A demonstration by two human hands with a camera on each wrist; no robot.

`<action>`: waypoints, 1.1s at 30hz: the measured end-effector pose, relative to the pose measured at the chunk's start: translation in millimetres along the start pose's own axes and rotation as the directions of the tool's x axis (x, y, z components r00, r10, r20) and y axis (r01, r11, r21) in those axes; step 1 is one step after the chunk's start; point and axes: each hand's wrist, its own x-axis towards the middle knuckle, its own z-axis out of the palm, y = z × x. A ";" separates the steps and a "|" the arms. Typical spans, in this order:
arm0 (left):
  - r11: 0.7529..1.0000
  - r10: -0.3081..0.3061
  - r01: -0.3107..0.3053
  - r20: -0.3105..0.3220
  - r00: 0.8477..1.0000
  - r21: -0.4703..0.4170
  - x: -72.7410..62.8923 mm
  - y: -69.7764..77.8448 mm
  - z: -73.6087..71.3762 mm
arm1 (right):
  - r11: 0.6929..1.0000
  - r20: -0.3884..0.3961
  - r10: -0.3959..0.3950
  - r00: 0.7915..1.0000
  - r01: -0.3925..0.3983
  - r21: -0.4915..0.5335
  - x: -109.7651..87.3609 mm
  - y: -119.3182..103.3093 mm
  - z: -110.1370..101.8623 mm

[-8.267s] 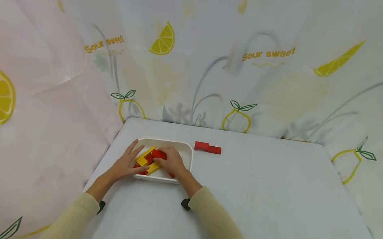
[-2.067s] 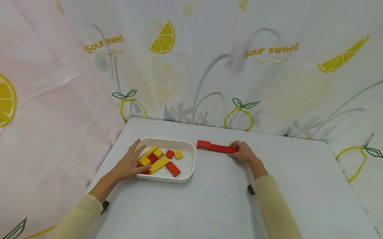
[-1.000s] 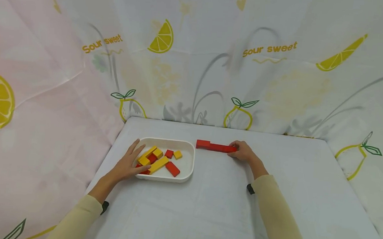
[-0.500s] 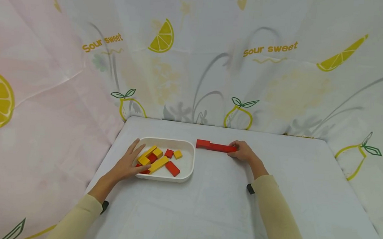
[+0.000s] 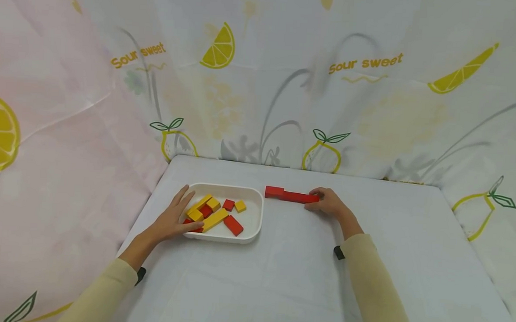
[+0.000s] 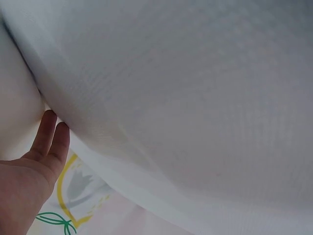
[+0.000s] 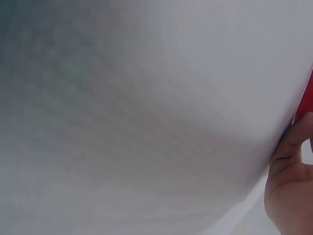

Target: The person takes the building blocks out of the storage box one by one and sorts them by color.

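Note:
My right hand (image 5: 329, 204) pinches the right end of a red block (image 5: 310, 199) between thumb and fingers. That block continues a straight red row on the table, with a taller red block (image 5: 274, 192) at its left end. In the right wrist view, red shows at the fingertips of the right hand (image 7: 291, 181). My left hand (image 5: 170, 220), fingers spread, rests at the left side of a white tray (image 5: 252, 224). Inside lie yellow blocks (image 5: 215, 220) and red blocks (image 5: 233, 225), some partly behind the left hand. The left wrist view shows two extended fingers (image 6: 59, 142).
A white cloth covers the table (image 5: 287, 279). Behind it hangs a lemon-print curtain (image 5: 262, 83), with a pinkish one (image 5: 67, 122) along the left. Small red (image 5: 228, 204) and yellow (image 5: 240, 206) cubes lie apart near the tray's back right.
Since the oldest frame, my right hand has moved from the tray to the red row, which is longer on its right. The tray's blocks lie more spread out. Over the last second, almost nothing moves.

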 end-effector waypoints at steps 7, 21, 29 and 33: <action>1.000 0.013 -0.013 -0.005 1.000 -0.004 -0.6 -1.3 -0.2 | 1.000 -0.006 0.030 1.000 -0.030 0.005 0.9 -0.7 -0.2; 1.000 0.012 -0.012 -0.006 1.000 -0.016 3.9 1.7 9.0 | 0.998 -0.068 0.069 0.995 -0.069 -0.009 -13.4 -2.4 -10.2; 1.000 -0.004 0.004 -0.010 1.000 -0.001 -1.0 -0.7 4.4 | 0.965 -0.228 -0.104 0.968 0.043 -0.260 -24.3 -24.3 -10.1; 1.000 0.011 -0.011 -0.020 1.000 0.014 -2.0 -2.5 1.7 | 0.915 -0.239 -0.197 0.951 0.090 -0.394 -30.7 -39.5 -4.4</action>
